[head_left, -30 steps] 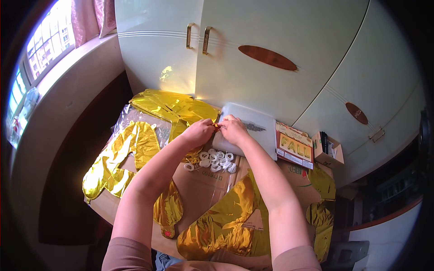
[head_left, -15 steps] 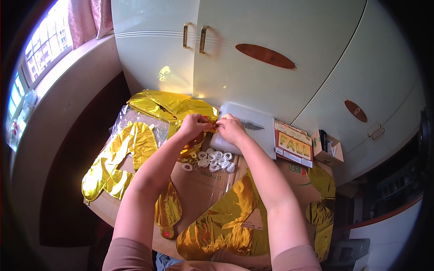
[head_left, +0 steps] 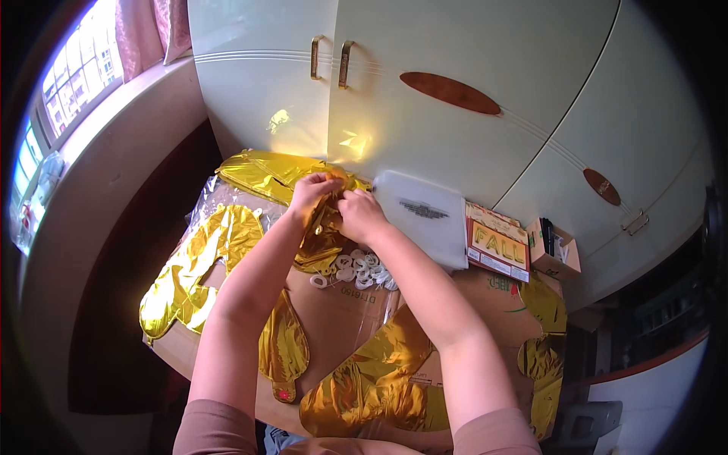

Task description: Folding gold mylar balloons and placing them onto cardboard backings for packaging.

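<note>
Head view, taken from the left of two fisheye cameras worn side by side on the person's head. The lens sits above the near edge of the tabletop (head_left: 326,322), facing forward and steeply down, close enough that the tabletop fills the middle and lower field. The person's arms (head_left: 239,318) rise from the lower margin to the left hand (head_left: 312,191) and right hand (head_left: 361,215), near the far edge. Beyond that edge, cabinet doors (head_left: 455,152) occupy the upper field; a window (head_left: 82,61) appears beyond the far left corner. The circular rim is dark.
</note>
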Motion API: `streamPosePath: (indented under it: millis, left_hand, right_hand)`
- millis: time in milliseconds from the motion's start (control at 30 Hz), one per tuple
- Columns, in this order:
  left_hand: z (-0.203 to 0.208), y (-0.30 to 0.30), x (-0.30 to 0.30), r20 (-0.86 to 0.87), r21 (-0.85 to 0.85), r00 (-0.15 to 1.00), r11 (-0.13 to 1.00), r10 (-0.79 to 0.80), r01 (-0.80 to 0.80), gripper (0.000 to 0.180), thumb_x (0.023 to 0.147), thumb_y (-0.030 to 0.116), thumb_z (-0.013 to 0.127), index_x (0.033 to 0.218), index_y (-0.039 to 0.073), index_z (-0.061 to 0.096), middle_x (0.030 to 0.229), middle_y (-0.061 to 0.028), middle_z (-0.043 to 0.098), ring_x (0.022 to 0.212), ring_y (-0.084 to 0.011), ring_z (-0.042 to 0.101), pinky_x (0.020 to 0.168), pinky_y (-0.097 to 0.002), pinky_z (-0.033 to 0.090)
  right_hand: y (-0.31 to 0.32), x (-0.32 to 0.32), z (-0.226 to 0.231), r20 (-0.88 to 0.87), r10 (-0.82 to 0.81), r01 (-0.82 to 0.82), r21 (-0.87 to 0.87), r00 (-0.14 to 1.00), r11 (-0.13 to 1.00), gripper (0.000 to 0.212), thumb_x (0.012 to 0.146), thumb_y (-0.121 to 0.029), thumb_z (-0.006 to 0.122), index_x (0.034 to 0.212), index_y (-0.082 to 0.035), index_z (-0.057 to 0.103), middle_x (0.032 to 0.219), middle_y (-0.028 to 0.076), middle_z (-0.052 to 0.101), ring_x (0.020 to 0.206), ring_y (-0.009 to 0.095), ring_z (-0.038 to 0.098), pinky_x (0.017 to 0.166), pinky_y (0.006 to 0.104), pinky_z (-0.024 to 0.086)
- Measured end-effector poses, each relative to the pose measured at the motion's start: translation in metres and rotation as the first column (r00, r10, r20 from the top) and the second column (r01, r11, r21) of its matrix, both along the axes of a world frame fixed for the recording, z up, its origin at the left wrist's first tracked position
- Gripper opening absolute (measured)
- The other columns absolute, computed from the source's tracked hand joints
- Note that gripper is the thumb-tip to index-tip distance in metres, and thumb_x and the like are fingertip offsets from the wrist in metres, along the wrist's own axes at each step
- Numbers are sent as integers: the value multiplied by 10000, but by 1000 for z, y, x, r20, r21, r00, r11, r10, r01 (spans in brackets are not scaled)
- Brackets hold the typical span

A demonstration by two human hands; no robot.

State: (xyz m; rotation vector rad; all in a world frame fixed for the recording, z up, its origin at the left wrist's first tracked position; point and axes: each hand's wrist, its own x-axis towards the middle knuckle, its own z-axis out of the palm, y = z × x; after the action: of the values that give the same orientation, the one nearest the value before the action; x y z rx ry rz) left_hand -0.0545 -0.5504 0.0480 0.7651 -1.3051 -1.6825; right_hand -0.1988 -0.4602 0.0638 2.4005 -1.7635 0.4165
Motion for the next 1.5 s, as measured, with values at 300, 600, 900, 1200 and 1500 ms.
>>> streamPosePath:
  millis: [300, 600, 900, 1200, 1500]
  left_hand:
    - [105, -110, 96, 19, -342, 921, 868, 388, -359, 240, 864, 156, 777, 1039, 2, 719, 933, -44, 732, 799, -113, 666, 732, -249, 532]
    - [305, -99, 240, -639, -137, 464, 503, 613, -853, 222, 801, 49, 815, 986, -46, 736, 946, -143, 734, 784, -223, 715, 694, -326, 614]
    - [345, -40, 251, -729, -238, 501, 513, 467, -825, 341, 801, 65, 756, 1111, -38, 660, 948, -153, 701, 770, -255, 691, 739, -361, 592]
    - [261, 150, 69, -595, -176, 772, 901, 224, -397, 209, 893, 168, 750, 1018, 25, 662, 926, -86, 702, 770, -170, 684, 701, -284, 553]
    - [252, 328, -36, -711, -68, 703, 994, 16, -91, 181, 922, 116, 720, 1030, 44, 595, 904, -21, 677, 765, -75, 616, 691, -223, 505]
  right_hand:
    - [-22, 7, -4, -60, -69, 85, 343, 996, 935, 461, 800, -453, 778, 1141, -162, 670, 1168, 70, 649, 1148, 307, 589, 971, 423, 491]
    - [-23, 12, 0, -85, -106, 129, 359, 991, 924, 445, 788, -438, 798, 1124, -177, 670, 1196, 70, 650, 1174, 306, 592, 994, 425, 482]
    - [-20, 36, 17, -66, -78, 96, 338, 995, 936, 627, 809, -452, 778, 1341, -190, 576, 1356, 81, 584, 1292, 298, 532, 1095, 494, 390]
    - [173, 68, 137, 436, 343, -67, -534, 832, 843, 1081, 710, -256, 878, 1543, -6, 238, 1499, 246, 381, 1357, 401, 414, 1143, 466, 336]
    - [292, 22, 161, 351, 223, 187, -824, 909, 536, 760, 838, -270, 790, 1425, 41, 422, 1387, 214, 517, 1271, 354, 534, 1066, 419, 432]
